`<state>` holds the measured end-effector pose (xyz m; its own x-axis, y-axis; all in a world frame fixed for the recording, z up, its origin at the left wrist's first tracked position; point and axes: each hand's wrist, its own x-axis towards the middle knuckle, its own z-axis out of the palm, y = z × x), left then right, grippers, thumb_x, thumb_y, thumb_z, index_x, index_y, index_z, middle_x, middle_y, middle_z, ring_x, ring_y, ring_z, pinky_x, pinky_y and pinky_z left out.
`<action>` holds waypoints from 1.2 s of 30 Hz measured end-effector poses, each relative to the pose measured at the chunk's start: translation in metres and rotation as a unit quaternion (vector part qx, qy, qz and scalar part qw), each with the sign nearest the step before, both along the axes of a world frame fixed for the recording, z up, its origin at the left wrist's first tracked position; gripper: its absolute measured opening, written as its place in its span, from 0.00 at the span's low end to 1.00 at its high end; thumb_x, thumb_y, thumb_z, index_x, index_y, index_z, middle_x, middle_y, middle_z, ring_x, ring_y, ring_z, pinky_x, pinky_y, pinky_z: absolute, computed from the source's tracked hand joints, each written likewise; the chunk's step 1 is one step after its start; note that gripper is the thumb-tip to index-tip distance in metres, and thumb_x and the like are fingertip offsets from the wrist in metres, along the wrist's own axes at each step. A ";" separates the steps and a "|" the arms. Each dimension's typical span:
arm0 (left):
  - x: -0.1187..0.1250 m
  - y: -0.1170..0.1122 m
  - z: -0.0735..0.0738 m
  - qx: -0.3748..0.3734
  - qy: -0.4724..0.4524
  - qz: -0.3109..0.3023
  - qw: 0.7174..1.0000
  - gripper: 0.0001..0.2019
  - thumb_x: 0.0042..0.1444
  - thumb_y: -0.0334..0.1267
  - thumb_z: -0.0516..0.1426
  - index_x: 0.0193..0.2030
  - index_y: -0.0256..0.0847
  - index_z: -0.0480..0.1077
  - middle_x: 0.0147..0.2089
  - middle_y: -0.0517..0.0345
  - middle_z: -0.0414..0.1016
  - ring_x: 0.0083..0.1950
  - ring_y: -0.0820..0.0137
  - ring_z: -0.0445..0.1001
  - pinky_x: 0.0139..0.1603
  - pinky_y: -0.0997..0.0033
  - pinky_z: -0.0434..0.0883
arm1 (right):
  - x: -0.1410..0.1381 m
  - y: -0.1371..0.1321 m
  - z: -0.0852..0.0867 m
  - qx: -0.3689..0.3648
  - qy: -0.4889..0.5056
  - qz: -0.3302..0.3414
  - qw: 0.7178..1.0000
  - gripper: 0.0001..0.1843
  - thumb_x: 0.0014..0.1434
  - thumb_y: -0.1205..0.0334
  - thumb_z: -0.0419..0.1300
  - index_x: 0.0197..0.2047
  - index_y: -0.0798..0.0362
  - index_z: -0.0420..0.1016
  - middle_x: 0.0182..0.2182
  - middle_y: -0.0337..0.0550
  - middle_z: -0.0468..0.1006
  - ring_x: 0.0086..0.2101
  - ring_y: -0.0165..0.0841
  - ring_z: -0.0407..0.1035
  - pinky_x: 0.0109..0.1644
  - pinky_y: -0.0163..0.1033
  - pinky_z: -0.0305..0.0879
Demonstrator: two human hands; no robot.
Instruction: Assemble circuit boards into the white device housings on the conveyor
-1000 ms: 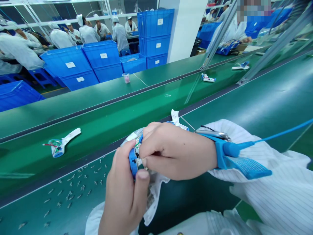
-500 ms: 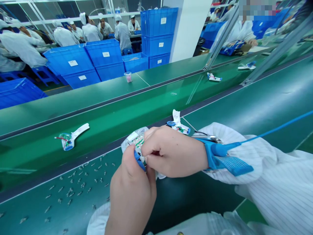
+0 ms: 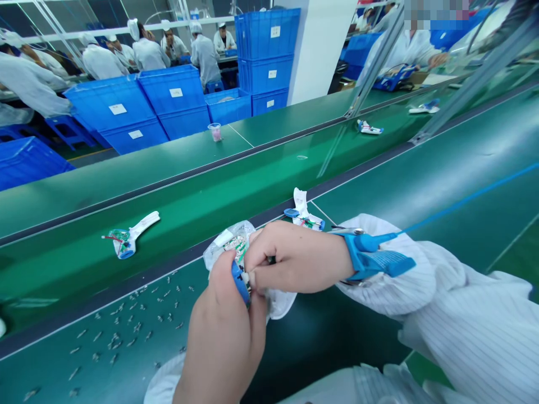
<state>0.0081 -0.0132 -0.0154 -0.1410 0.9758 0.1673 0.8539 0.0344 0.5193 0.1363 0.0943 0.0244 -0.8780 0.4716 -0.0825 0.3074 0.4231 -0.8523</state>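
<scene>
Gripping blue-rimmed circuit board in clear plastic bag: left hand, right hand both closed on it.

- And the left hand is covering most of the blue plastic rim!
- The right hand's fingers block the contents of the clear plastic bag!
- Those tiny metal bits: too small to call!
- The left sleeve runs off the bottom edge!

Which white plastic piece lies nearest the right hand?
The white plastic piece with green circuit board, just past the right hand; the similar piece lies much farther left.
</scene>
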 end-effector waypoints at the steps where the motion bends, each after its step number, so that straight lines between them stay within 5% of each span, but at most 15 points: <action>1: -0.001 0.001 0.001 -0.005 -0.014 -0.005 1.000 0.20 0.60 0.42 0.48 0.58 0.41 0.56 0.40 0.47 0.76 0.37 0.55 0.80 0.32 0.60 0.73 | 0.001 0.001 -0.002 -0.011 -0.001 -0.002 1.000 0.12 0.51 0.72 0.54 0.18 0.58 0.69 0.18 0.35 0.69 0.24 0.24 0.62 0.32 0.31 0.58; 4: -0.005 0.003 0.002 -0.005 -0.037 -0.008 0.999 0.23 0.60 0.45 0.49 0.61 0.42 0.56 0.45 0.46 0.73 0.40 0.57 0.78 0.33 0.62 0.73 | 0.003 0.013 -0.009 -0.010 0.009 -0.014 1.000 0.11 0.54 0.70 0.55 0.23 0.60 0.75 0.22 0.37 0.74 0.26 0.25 0.66 0.32 0.30 0.59; 7: -0.010 0.004 0.003 -0.001 -0.025 0.000 1.000 0.29 0.58 0.50 0.50 0.64 0.41 0.54 0.49 0.43 0.70 0.41 0.58 0.75 0.29 0.64 0.73 | 0.001 0.047 -0.019 0.072 -0.036 -0.123 0.989 0.10 0.56 0.68 0.56 0.29 0.60 0.79 0.27 0.37 0.77 0.29 0.25 0.70 0.33 0.27 0.61; 9: -0.012 0.005 0.004 -0.006 -0.013 -0.005 1.000 0.30 0.58 0.53 0.50 0.64 0.42 0.54 0.51 0.42 0.69 0.43 0.56 0.75 0.26 0.66 0.72 | 0.001 0.082 -0.027 0.180 -0.123 -0.236 0.947 0.12 0.59 0.64 0.55 0.33 0.57 0.80 0.30 0.35 0.79 0.33 0.25 0.72 0.35 0.26 0.62; 12: -0.016 0.004 0.004 -0.030 -0.012 -0.029 0.999 0.28 0.59 0.54 0.48 0.63 0.45 0.57 0.54 0.43 0.69 0.42 0.58 0.76 0.20 0.71 0.70 | 0.011 0.139 -0.042 0.248 -0.199 -0.333 0.888 0.17 0.65 0.64 0.48 0.42 0.62 0.77 0.38 0.44 0.78 0.41 0.32 0.72 0.42 0.32 0.65; 14: -0.020 0.005 0.003 -0.043 -0.018 -0.071 0.996 0.26 0.59 0.53 0.49 0.62 0.46 0.60 0.56 0.44 0.69 0.33 0.65 0.77 0.15 0.74 0.67 | 0.025 0.169 -0.055 0.270 -0.256 -0.361 0.855 0.17 0.67 0.62 0.48 0.46 0.62 0.74 0.42 0.48 0.76 0.44 0.35 0.71 0.47 0.39 0.67; 17: -0.026 0.007 0.003 -0.046 -0.003 -0.130 0.990 0.25 0.59 0.52 0.49 0.60 0.45 0.64 0.54 0.45 0.73 0.15 0.77 0.64 0.11 0.75 0.63 | 0.054 0.189 -0.079 0.283 -0.341 -0.334 0.832 0.16 0.64 0.56 0.55 0.52 0.57 0.69 0.49 0.48 0.72 0.46 0.36 0.70 0.49 0.47 0.69; 20: -0.028 0.010 0.004 -0.039 0.026 -0.157 0.986 0.23 0.60 0.51 0.48 0.57 0.44 0.68 0.50 0.47 0.76 0.15 0.75 0.66 0.13 0.73 0.67 | 0.081 0.184 -0.108 0.282 -0.405 -0.240 0.836 0.17 0.64 0.57 0.56 0.53 0.56 0.68 0.50 0.48 0.71 0.46 0.35 0.70 0.49 0.47 0.70; 23: -0.026 0.011 0.005 -0.029 0.041 -0.183 0.982 0.20 0.60 0.49 0.48 0.53 0.45 0.70 0.48 0.49 0.78 0.31 0.65 0.79 0.26 0.70 0.76 | 0.099 0.169 -0.132 0.304 -0.436 -0.161 0.831 0.18 0.63 0.57 0.57 0.54 0.56 0.68 0.51 0.48 0.70 0.48 0.37 0.68 0.51 0.49 0.68; 26: -0.024 0.011 0.004 -0.032 0.050 -0.197 0.979 0.19 0.60 0.48 0.49 0.53 0.46 0.70 0.48 0.51 0.78 0.44 0.61 0.79 0.37 0.68 0.78 | 0.105 0.157 -0.142 0.342 -0.432 -0.125 0.825 0.16 0.62 0.62 0.58 0.52 0.57 0.69 0.52 0.49 0.69 0.52 0.41 0.64 0.56 0.53 0.61; 30: -0.029 0.014 0.000 -0.026 0.053 -0.197 0.979 0.19 0.60 0.47 0.49 0.53 0.46 0.71 0.47 0.53 0.79 0.46 0.61 0.79 0.38 0.68 0.77 | 0.105 0.145 -0.133 0.362 -0.402 -0.106 0.834 0.17 0.53 0.77 0.56 0.47 0.62 0.71 0.50 0.59 0.69 0.51 0.44 0.63 0.55 0.50 0.54; 36: -0.032 0.020 -0.006 -0.017 0.023 -0.129 0.991 0.19 0.60 0.49 0.49 0.51 0.47 0.72 0.45 0.56 0.80 0.39 0.64 0.79 0.21 0.75 0.71 | 0.098 0.109 -0.096 0.317 -0.309 -0.128 0.887 0.15 0.50 0.78 0.52 0.43 0.65 0.71 0.42 0.62 0.72 0.47 0.46 0.64 0.51 0.48 0.55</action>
<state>-0.0243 0.0066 -0.0209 0.1211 0.9836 0.1335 0.8591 -0.1712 0.4823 0.2346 0.2029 -0.0718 -0.6157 0.7721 -0.1575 0.7878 0.6072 -0.1028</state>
